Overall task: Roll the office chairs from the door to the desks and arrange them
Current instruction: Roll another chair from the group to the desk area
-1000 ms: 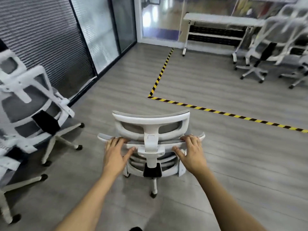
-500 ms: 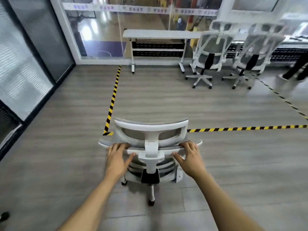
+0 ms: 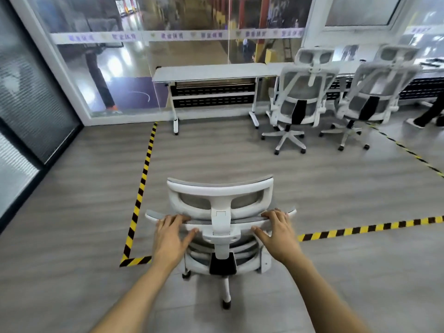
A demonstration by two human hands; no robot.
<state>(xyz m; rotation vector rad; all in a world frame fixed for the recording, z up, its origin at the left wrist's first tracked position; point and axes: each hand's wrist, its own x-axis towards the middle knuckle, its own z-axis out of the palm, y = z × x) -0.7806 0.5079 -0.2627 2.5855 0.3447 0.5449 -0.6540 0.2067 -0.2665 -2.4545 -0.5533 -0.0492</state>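
Note:
A white office chair [image 3: 220,193] with grey mesh and a headrest stands right in front of me, its back toward me. My left hand [image 3: 171,233] grips the top edge of the backrest left of the headrest post, fingers over the rim and thumb spread. My right hand [image 3: 278,230] grips the same edge on the right side. A white desk [image 3: 211,72] stands ahead against the glass wall. Two more white mesh chairs [image 3: 300,97] [image 3: 371,97] are parked to the right of that desk.
Yellow-black floor tape [image 3: 141,193] runs from the desk's left leg toward me, turns at a corner by my left arm, and continues right [image 3: 370,228]. A dark glass partition [image 3: 31,116] lines the left. A person's leg and shoe [image 3: 425,117] show at far right.
The view has swung right and moved forward with the chair: the chairs on the left are gone from view, and the desk and two parked chairs are closer. Both hands keep their grip.

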